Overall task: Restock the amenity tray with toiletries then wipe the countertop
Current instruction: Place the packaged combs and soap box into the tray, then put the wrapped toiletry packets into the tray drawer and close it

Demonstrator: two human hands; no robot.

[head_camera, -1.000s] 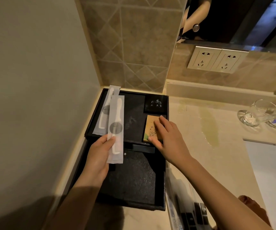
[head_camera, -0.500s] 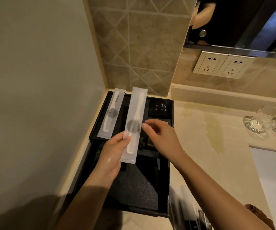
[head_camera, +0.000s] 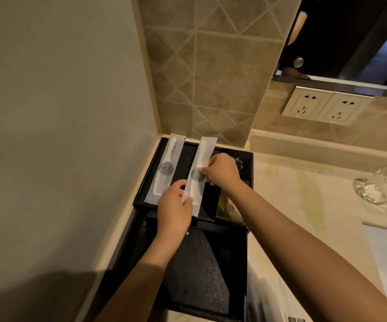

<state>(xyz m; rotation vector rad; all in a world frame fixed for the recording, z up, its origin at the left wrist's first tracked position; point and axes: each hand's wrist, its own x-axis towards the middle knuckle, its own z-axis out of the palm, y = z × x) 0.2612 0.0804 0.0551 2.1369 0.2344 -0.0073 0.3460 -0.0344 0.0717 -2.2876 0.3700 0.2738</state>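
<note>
A beige stone counter (head_camera: 287, 201) carries a black amenity tray (head_camera: 249, 163) pushed into the tiled corner. Over the tray, the left hand (head_camera: 174, 210) pinches the near end of a white wrapped comb packet (head_camera: 199, 173) while the right hand (head_camera: 221, 170) grips its middle. A second packet (head_camera: 168, 168) lies along the tray's left side; a patterned soap box (head_camera: 228, 209) sits below the right wrist.

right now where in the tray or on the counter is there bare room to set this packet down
In the black tray, a bare strip lies between the wrapped packet at the left wall and the held packet. The counter between the tray and the glasses is bare too. The tray's right side is crowded: a printed box and the right hand.
</note>
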